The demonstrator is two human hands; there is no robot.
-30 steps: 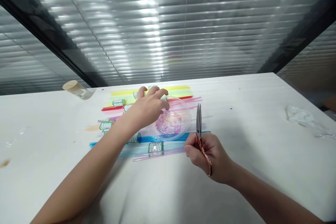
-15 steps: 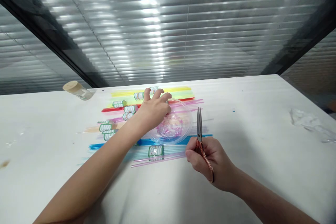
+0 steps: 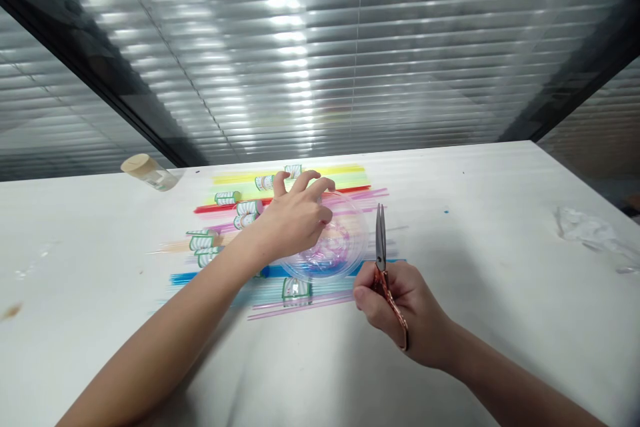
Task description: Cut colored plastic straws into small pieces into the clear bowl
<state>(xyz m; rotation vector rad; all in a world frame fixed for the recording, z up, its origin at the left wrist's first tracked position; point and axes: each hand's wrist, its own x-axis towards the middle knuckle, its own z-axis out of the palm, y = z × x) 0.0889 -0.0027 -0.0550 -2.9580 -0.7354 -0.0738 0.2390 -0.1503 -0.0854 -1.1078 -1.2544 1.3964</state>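
Observation:
My left hand (image 3: 295,219) is over a clear plastic bowl (image 3: 361,230) holding pink, glossy pieces (image 3: 333,243). Its outer fingers are raised and spread, while the index finger curls down towards the bowl in what looks like a pinch. The thumb and anything between the fingertips are hidden. To the right of the bowl, my right hand (image 3: 413,310) is closed around a pair of scissors (image 3: 381,240) with copper-coloured handles. The blades point away from me and are nearly together.
Beneath and around the bowl lie thin coloured sticks in rows, with a blue bundle (image 3: 187,277) and a red bundle (image 3: 205,209). Several labelled wrappers (image 3: 297,291) lie among them. A cork-topped jar (image 3: 150,172) is at the far left, crumpled clear plastic (image 3: 590,230) at the right. Window blinds rise behind the table.
My left hand has shifted slightly right and its wrist has turned a little. The bowl has slid slightly towards me. My right hand and the scissors have hardly moved.

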